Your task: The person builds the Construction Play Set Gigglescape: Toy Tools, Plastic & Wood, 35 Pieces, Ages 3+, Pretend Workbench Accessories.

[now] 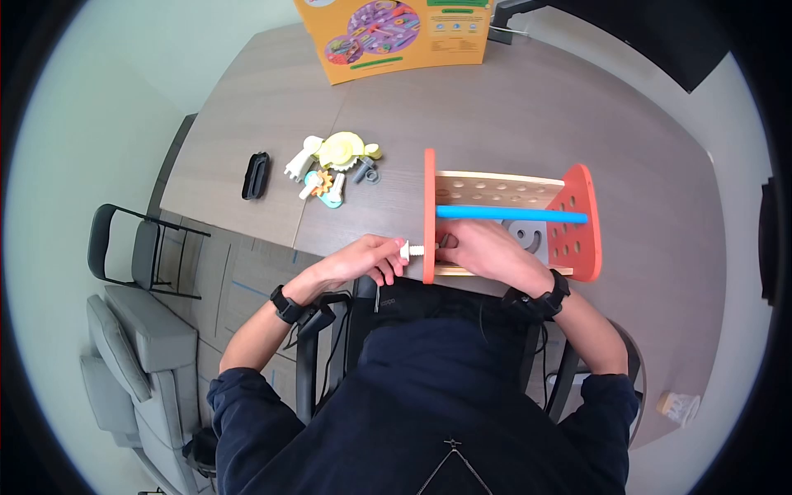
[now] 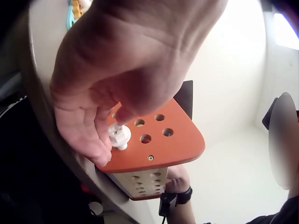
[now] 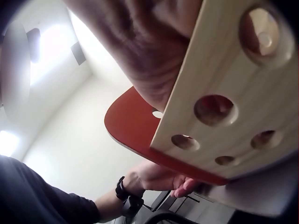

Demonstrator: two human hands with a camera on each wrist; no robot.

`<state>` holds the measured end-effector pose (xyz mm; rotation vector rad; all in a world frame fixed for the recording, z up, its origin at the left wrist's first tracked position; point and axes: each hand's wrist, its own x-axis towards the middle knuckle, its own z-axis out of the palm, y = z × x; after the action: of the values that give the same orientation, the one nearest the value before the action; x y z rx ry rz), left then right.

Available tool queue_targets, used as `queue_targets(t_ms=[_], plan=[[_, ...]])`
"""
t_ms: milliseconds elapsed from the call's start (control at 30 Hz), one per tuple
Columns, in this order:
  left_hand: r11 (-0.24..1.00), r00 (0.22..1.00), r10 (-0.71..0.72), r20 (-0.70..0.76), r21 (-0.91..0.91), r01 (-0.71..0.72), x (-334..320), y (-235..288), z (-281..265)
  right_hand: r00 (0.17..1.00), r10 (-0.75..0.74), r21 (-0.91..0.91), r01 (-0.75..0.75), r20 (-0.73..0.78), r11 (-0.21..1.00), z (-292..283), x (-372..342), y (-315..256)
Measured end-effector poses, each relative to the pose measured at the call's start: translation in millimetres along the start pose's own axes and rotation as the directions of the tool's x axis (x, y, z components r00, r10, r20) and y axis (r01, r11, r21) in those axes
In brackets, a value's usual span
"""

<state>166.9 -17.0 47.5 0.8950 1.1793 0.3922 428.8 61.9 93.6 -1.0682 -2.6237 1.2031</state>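
Observation:
My left hand (image 1: 367,257) pinches a white toy bolt (image 1: 410,251) by its head, outside the orange end panel (image 1: 429,190) of a wooden toy toolbox. In the left wrist view the bolt's hexagonal head (image 2: 119,134) shows between thumb and fingers, its shank pointing at the holed panel. My right hand (image 1: 487,247) reaches inside the toolbox, behind the same panel and opposite the bolt. Its fingertips curl around a small grey piece (image 1: 448,241), largely hidden by the fingers. The pale wooden side board (image 3: 187,116) covers those fingertips in the right wrist view.
A blue rod (image 1: 511,214) spans the toolbox between its end panels. Left of it lie a yellow-green toy piece (image 1: 342,151), an orange gear (image 1: 322,181), a grey bolt (image 1: 363,169) and a grey nut (image 1: 372,176). Farther away are a black case (image 1: 256,176) and a yellow box (image 1: 404,37).

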Motion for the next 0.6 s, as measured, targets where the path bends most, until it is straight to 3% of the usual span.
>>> queue_targets(t_ms=[100,200,400,500,600], plan=[[0.999,0.999,0.039,-0.001,-0.02,-0.039,-1.3,1.6,3.6,0.998,0.026,-0.108,-0.021,0.048,0.994,-1.8,0.1,-2.7],[0.997,0.998,0.065,-0.004,-0.043,-0.065,-2.9,-1.0,4.3,0.997,0.022,-0.105,-0.014,0.078,0.994,-1.3,0.2,-0.9],[0.993,0.995,0.096,0.006,-0.073,-0.095,-1.9,-6.8,3.9,0.987,0.115,0.077,-0.124,0.116,0.989,-0.3,-13.0,-1.8],[0.988,0.99,0.143,-0.017,-0.065,-0.143,-2.4,-7.5,5.1,0.96,0.183,0.031,-0.194,0.212,0.981,-14.0,-22.6,-22.4],[0.984,0.985,0.167,-0.033,-0.063,-0.169,-5.6,-6.5,6.7,0.987,0.015,0.01,-0.016,0.161,1.0,-4.0,-28.7,-16.2]])
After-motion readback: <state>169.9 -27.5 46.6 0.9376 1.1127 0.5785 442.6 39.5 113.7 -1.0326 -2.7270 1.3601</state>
